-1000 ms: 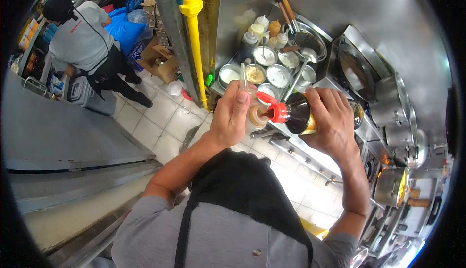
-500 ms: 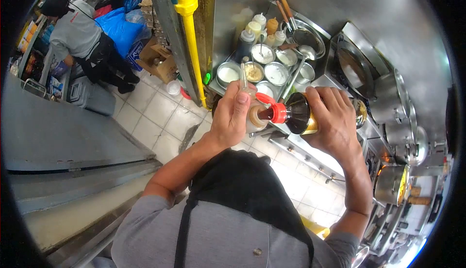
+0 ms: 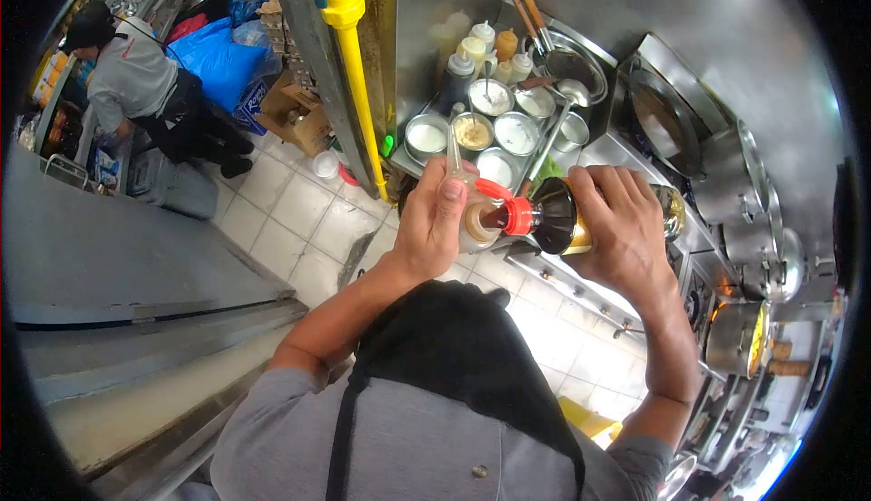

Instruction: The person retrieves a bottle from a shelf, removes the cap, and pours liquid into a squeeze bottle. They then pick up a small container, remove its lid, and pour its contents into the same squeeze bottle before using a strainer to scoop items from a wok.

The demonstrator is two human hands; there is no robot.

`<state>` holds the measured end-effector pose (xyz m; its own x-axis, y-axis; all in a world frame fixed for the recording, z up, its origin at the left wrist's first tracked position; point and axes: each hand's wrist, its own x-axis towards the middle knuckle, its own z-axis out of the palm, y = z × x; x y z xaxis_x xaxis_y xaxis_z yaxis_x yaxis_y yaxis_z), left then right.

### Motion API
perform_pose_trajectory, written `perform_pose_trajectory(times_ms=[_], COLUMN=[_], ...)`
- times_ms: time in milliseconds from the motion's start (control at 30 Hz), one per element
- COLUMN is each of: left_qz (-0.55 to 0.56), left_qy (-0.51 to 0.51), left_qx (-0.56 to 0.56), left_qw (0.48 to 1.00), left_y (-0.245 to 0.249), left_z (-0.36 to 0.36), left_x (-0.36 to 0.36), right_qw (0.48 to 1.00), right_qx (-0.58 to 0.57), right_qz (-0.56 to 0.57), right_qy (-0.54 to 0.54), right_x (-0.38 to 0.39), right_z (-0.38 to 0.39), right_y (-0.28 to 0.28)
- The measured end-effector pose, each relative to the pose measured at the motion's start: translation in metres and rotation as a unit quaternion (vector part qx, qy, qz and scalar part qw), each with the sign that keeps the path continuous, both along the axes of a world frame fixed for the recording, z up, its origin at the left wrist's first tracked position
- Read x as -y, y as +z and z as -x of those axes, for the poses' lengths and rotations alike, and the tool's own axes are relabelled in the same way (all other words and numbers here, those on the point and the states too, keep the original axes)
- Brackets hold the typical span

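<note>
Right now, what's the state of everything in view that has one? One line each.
left hand: shut around the small squeeze bottle
small squeeze bottle: roughly upright, mouth open, tan liquid inside
right hand: shut around the dark sauce bottle
dark sauce bottle: tipped sideways, spout at the small squeeze bottle's mouth
red flip cap: open
condiment bowls: uncovered, filled
</note>
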<state>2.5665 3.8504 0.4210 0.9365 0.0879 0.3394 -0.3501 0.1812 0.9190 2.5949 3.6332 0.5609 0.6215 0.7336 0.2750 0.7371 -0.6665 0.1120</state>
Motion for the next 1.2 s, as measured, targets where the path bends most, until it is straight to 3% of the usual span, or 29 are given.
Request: perform_pose_trajectory(times_ms=[100, 167, 367, 500, 567, 767, 1100, 1200], left_qz=[0.007, -0.063, -0.098, -0.076, 0.000, 0.007, -0.007, -0.083], left_qy=[0.001, -0.019, -0.011, -0.023, 0.011, 0.008, 0.021, -0.001], left_qx=[-0.006, -0.006, -0.006, -0.012, -0.011, -0.025, -0.010, -0.007], left_qw=[1.000, 0.998, 0.995, 0.997, 1.000, 1.000, 1.000, 0.996], left_y=[-0.005, -0.006, -0.009, -0.011, -0.007, -0.007, -0.009, -0.011], left_z=[0.000, 0.000, -0.001, -0.003, -0.003, -0.003, -0.006, -0.007], left_x=[-0.001, -0.006, -0.008, -0.004, 0.001, -0.002, -0.008, -0.013], right_qw=[1.000, 1.000, 1.000, 1.000, 0.999, 1.000, 1.000, 1.000], right_qx=[-0.002, -0.005, -0.009, -0.016, -0.021, -0.014, -0.011, -0.010], right_qz=[-0.003, 0.002, 0.008, 0.010, 0.021, 0.015, 0.023, 0.016], right_qy=[0.001, -0.005, -0.001, 0.000, -0.013, 0.005, 0.009, 0.010], right_x=[-0.001, -0.001, -0.003, -0.003, -0.003, -0.003, -0.008, -0.009], right_z=[0.001, 0.001, 0.000, -0.001, -0.002, -0.007, -0.011, -0.011], right_y=[-0.001, -0.001, 0.001, 0.001, 0.000, -0.001, -0.001, -0.002])
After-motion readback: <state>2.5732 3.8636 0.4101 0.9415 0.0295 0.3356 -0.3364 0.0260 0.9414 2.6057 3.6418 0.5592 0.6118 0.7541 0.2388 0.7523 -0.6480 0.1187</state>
